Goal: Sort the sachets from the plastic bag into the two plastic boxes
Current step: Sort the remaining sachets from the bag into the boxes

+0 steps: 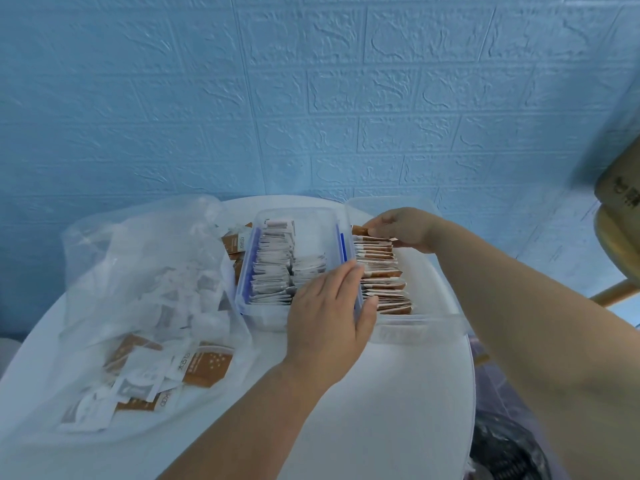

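Crumpled clear plastic bag [138, 271] lies at left, holding loose mixed sachets [204, 365]. Side by side at right: left box [263, 216] holds white sachets [273, 268] on edge; right box [426, 323] holds brown sachets [381, 271] on edge.

Brown sachet [207, 368] in plastic bag [138, 258]: band reads roughly "太古"; other print blurred, unreadable.

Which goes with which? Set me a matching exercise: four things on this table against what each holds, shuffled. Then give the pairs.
1. plastic bag
2. blue-clipped box
3. plain clear box
4. right hand

a. one brown sachet, pinched
b. white sachets in rows
c. brown sachets in a row
d. loose mixed sachets

Pairs: 1-d, 2-b, 3-c, 4-a.
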